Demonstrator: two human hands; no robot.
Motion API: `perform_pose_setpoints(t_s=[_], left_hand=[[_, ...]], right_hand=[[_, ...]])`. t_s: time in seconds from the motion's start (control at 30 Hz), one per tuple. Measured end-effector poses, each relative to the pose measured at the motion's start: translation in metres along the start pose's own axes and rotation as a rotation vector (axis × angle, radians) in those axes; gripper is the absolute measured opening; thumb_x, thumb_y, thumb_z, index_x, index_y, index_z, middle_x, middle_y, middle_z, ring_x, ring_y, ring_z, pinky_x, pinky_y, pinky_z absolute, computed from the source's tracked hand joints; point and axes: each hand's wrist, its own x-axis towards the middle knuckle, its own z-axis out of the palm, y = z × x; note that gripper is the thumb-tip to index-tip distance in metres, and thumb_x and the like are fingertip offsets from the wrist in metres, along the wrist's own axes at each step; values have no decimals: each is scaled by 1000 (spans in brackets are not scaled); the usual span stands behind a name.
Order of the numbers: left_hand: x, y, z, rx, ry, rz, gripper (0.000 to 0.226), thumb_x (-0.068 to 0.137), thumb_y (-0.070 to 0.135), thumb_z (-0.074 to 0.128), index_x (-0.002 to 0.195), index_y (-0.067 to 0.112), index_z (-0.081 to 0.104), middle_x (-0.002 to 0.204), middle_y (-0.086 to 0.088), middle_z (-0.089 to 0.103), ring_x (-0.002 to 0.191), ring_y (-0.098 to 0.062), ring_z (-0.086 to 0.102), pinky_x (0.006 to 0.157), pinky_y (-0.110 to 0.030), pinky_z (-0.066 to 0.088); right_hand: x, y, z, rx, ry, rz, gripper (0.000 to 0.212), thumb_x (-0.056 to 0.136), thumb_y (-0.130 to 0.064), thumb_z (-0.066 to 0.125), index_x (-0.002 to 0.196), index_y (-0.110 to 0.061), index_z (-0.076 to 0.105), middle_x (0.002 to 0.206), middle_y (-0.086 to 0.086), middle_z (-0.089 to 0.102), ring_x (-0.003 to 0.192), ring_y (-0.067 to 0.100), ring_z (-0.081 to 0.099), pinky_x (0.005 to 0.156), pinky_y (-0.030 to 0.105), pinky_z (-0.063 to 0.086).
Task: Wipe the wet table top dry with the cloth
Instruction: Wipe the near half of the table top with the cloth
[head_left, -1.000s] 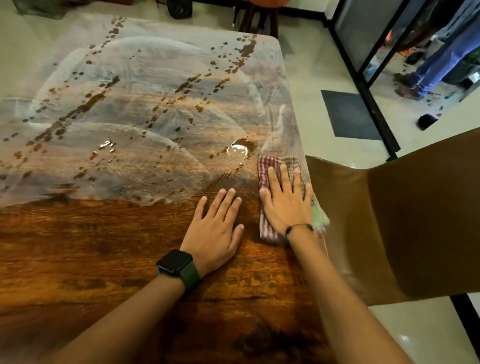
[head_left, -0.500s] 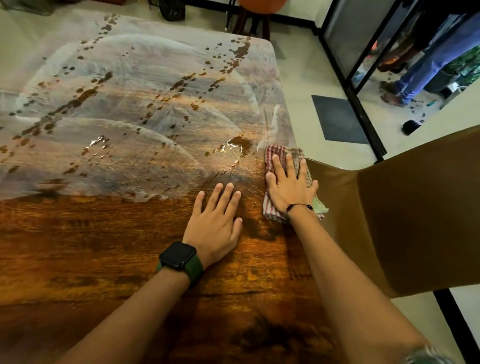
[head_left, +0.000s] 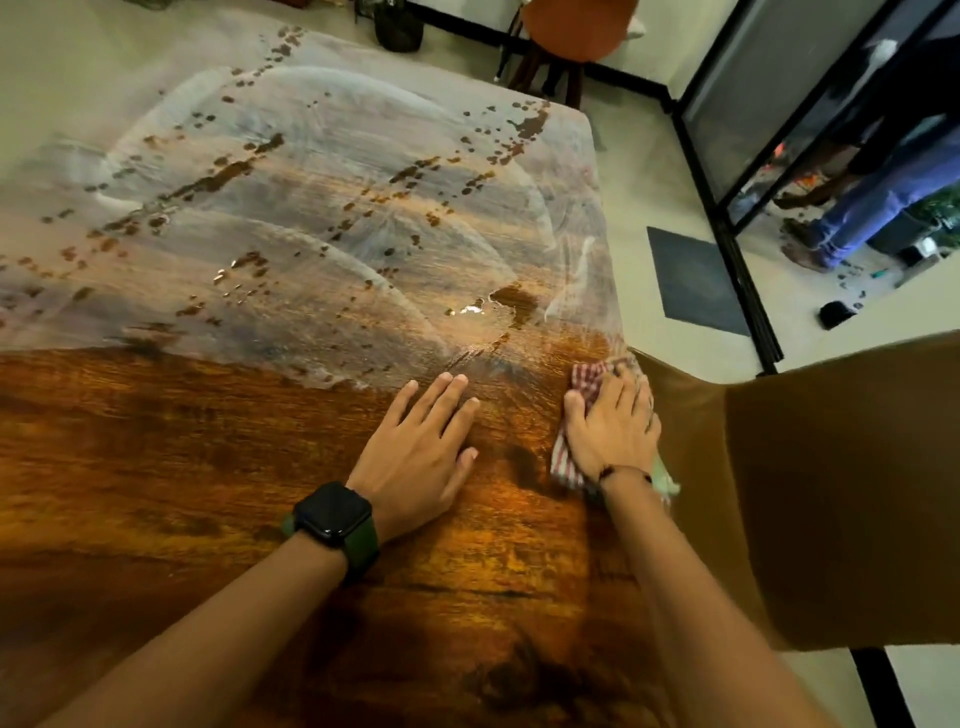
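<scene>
Right hand (head_left: 610, 428) presses cloth (head_left: 584, 375).

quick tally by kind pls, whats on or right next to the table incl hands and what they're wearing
hands: 2 (left hand, right hand)
cloths: 1 (checked cloth)
tables: 1 (table)
chairs: 1 (brown chair)
watches: 1 (watch)
bracelets: 1 (bracelet)
total: 7
</scene>
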Motion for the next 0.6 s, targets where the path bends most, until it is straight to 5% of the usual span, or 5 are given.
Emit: perform_pose_setpoints(t_s=[0.17, 0.33, 0.4, 0.6], left_hand=[[-13, -22, 1, -31, 52, -65, 52, 90, 36, 31, 125, 4, 52, 134, -19, 50, 126, -33, 46, 102, -50, 31], [-11, -18, 0, -53, 23, -103, 54, 90, 36, 30, 127, 1, 50, 135, -21, 48, 127, -33, 44, 103, -48, 28], [-11, -19, 2, -36, 20, -100, 54, 90, 35, 30, 125, 1, 52, 133, -21, 51, 125, -32, 46, 102, -47, 31], [-7, -20, 7, -38, 38, -154, 55, 88, 36, 31, 124, 1, 53, 132, -20, 52, 124, -32, 48, 100, -46, 34]], right_hand=[[36, -17, 4, -120, -107, -166, 61, 95, -53, 12, 151, -30, 2, 158, -2, -12, 145, 23, -12, 116, 49, -8], [-50, -6, 8, -180, -198, -723, 64, 78, -67, -18, 139, -49, -14, 152, -17, -20, 141, 13, -22, 114, 43, -14], [-25, -3, 3, -206, -178, -705, 61, 82, -67, -12, 140, -50, -10, 152, -16, -18, 142, 12, -20, 115, 45, -13], [87, -31, 0, -125, -125, -244, 51, 99, -50, 16, 147, -43, 2, 158, -8, -9, 145, 19, -11, 116, 51, -5]])
